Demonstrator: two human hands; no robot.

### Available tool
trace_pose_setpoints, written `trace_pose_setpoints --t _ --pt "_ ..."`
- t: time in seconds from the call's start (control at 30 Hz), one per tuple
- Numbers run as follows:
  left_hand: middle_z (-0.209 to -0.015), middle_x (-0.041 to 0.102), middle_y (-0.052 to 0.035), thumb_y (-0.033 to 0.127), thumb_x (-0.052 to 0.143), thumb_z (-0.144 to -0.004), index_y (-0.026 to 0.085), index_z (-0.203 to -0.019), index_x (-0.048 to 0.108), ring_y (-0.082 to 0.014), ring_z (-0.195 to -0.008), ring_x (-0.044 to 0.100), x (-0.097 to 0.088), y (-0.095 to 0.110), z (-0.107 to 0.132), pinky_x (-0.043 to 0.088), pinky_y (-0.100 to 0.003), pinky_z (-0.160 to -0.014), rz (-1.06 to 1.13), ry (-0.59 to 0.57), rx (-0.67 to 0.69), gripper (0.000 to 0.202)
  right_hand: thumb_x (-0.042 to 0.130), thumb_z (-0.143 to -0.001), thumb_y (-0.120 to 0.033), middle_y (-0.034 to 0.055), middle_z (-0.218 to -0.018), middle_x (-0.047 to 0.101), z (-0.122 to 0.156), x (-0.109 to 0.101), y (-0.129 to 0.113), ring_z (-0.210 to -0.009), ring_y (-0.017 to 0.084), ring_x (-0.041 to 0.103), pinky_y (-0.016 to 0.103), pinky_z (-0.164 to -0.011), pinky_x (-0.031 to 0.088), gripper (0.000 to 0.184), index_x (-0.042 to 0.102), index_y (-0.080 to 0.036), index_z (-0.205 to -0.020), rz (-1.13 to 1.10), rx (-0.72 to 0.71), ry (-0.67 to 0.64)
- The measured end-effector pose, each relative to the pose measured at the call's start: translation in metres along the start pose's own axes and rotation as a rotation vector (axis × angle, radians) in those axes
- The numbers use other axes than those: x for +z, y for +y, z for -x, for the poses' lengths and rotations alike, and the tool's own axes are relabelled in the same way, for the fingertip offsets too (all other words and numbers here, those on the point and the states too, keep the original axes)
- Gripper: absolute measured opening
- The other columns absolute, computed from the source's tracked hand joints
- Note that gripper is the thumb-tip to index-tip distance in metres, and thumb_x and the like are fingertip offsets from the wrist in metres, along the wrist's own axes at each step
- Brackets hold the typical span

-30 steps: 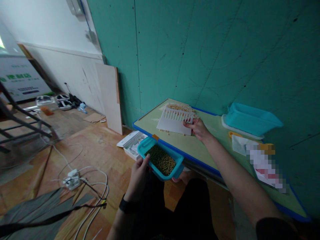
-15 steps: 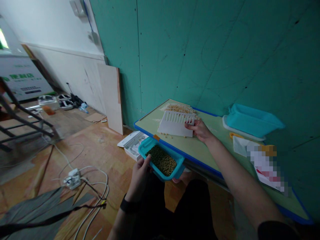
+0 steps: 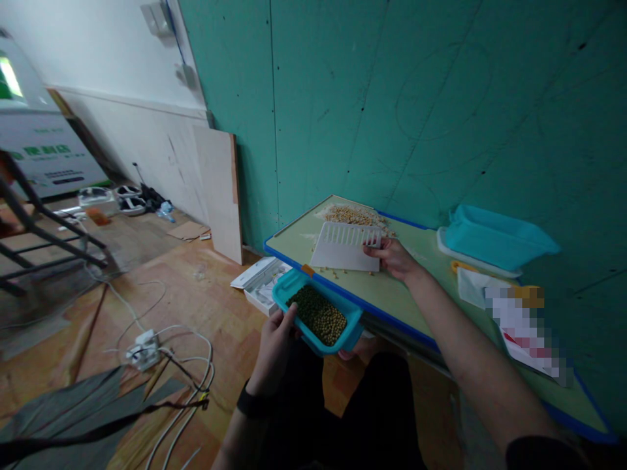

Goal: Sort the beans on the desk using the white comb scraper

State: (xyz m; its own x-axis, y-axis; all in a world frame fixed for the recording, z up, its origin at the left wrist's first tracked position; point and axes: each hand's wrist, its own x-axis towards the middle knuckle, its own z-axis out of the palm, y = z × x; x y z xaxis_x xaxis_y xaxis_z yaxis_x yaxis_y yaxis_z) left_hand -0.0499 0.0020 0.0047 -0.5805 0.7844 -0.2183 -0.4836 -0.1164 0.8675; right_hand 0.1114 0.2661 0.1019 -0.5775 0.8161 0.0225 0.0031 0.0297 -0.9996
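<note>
My left hand (image 3: 278, 336) grips the near side of a blue plastic container (image 3: 289, 285), thumb over its rim, just below the table's front edge. Inside lie dark green beans (image 3: 309, 307) and pale yellow soybeans (image 3: 328, 324). In my right hand (image 3: 394, 258) is a white slotted plastic scraper (image 3: 343, 253), pinched at its right end and tilted over the tabletop. A few loose soybeans lie along the scraper's lower edge. Behind it spreads a heap of soybeans (image 3: 350, 214) with whitish powder around it.
The green table (image 3: 421, 297) has a blue edge and stands against a green wall. On its right are a blue bin (image 3: 499, 238), an orange-handled item and a partly blurred packet (image 3: 524, 333). An opened white box (image 3: 259, 287) and cables (image 3: 206, 352) lie on the floor.
The scraper has shifted slightly toward the table's front edge, with a few soybeans along its lower edge. My left hand and the container look almost unmoved.
</note>
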Motion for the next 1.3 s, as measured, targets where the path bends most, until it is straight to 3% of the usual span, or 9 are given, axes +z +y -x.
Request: trace_pose_setpoints --t 0.23,0.3,0.43,0.57,0.83,1.13,1.3 --pt "-0.052 0.05 0.005 0.055 0.082 -0.069 0.017 -0.07 0.064 -0.0089 -0.046 0.044 -0.001 -0.002 0.001 0.034 -0.021 -0.046 0.012 -0.013 0.0 0.042 0.095 -0.038 -0.046 0.0055 -0.082 0.077 0.009 -0.01 -0.012 -0.074 0.023 0.07 0.036 -0.069 0.054 0.053 0.075 -0.02 -0.079 0.014 0.02 0.083" --pt "-0.052 0.052 0.0047 0.055 0.083 -0.068 0.016 -0.071 0.065 -0.0087 -0.046 0.045 0.0 -0.003 0.002 0.035 -0.02 -0.047 0.004 -0.004 0.005 0.043 0.094 -0.04 -0.049 0.0073 -0.086 0.078 0.023 -0.021 -0.015 -0.076 0.026 0.071 0.038 -0.069 0.055 0.055 0.076 -0.019 -0.082 0.068 -0.007 0.19" --pt "-0.053 0.053 0.0044 0.057 0.084 -0.065 0.016 -0.072 0.066 -0.0087 -0.046 0.046 0.003 -0.005 0.002 0.034 -0.02 -0.045 0.005 0.029 0.008 0.046 0.089 -0.05 -0.054 0.007 -0.087 0.079 0.071 -0.042 -0.008 -0.085 0.031 0.073 0.044 -0.078 0.056 0.049 0.078 -0.02 -0.084 0.284 -0.181 0.534" --pt "-0.054 0.053 0.0046 0.057 0.083 -0.067 0.016 -0.073 0.065 -0.0087 -0.048 0.046 0.007 -0.006 0.002 0.035 -0.02 -0.046 0.013 0.034 0.025 0.045 0.082 -0.063 -0.056 0.0069 -0.084 0.079 0.117 -0.04 0.005 -0.087 0.033 0.073 0.043 -0.079 0.055 0.041 0.079 -0.021 -0.085 0.45 -0.198 0.705" --pt "-0.054 0.053 0.0048 0.055 0.085 -0.065 0.017 -0.071 0.064 -0.0091 -0.048 0.047 0.008 0.002 0.001 0.037 -0.02 -0.047 0.004 0.032 0.039 0.044 0.08 -0.069 -0.054 0.0062 -0.089 0.079 0.133 -0.01 0.018 -0.087 0.032 0.074 0.044 -0.082 0.056 0.034 0.08 -0.024 -0.085 0.42 -0.208 0.633" --pt "-0.051 0.052 0.005 0.054 0.086 -0.062 0.018 -0.063 0.059 -0.0089 -0.047 0.046 0.014 0.013 0.003 0.037 -0.02 -0.046 0.018 0.027 0.019 0.046 0.076 -0.076 -0.051 0.0034 -0.084 0.079 0.163 0.026 0.007 -0.083 0.029 0.074 0.038 -0.077 0.058 0.024 0.078 -0.027 -0.079 0.528 -0.28 0.495" --pt "-0.05 0.053 0.0043 0.052 0.084 -0.066 0.016 -0.063 0.059 -0.0086 -0.046 0.046 0.011 0.015 0.001 0.036 -0.02 -0.046 0.021 0.013 0.055 0.044 0.075 -0.079 -0.049 0.0039 -0.084 0.079 0.157 0.03 0.008 -0.082 0.026 0.074 0.035 -0.078 0.056 0.027 0.077 -0.022 -0.079 0.541 -0.37 0.532"
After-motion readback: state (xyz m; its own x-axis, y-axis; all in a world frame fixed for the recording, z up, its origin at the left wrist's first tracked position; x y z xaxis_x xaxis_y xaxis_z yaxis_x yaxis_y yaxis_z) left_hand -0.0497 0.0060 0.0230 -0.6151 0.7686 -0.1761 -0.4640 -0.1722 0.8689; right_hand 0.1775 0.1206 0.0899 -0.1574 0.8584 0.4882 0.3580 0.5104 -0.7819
